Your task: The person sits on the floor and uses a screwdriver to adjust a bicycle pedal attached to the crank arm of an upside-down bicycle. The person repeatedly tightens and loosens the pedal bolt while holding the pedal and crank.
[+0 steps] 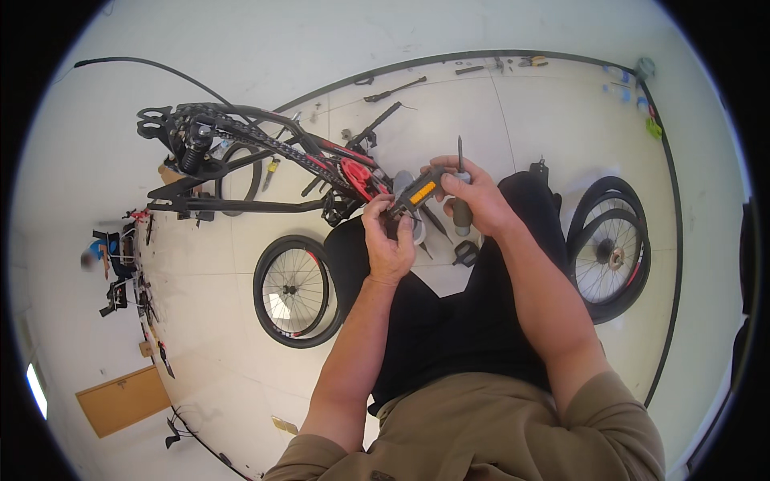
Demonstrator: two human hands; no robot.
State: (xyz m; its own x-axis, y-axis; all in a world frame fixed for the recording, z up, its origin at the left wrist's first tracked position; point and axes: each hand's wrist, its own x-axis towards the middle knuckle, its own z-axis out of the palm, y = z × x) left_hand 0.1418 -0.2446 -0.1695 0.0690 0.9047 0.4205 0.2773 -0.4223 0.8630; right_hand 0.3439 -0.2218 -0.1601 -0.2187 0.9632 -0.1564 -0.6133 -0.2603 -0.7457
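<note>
In front of me I hold a black bicycle pedal with an orange reflector along its side. The fingers of my left hand pinch its lower left end, close to the bike's red chainring. My right hand grips the pedal's upper right end. That hand also holds a screwdriver, its grey handle down and its dark blade pointing away from me. Whether the pedal is joined to the crank cannot be made out behind my fingers. Another black pedal lies between my legs.
A black and red bike frame with chain and rear shock stretches to the left. Wheels lie on the floor to the left and right. A hammer and pliers lie by the far wall. A cardboard piece sits lower left.
</note>
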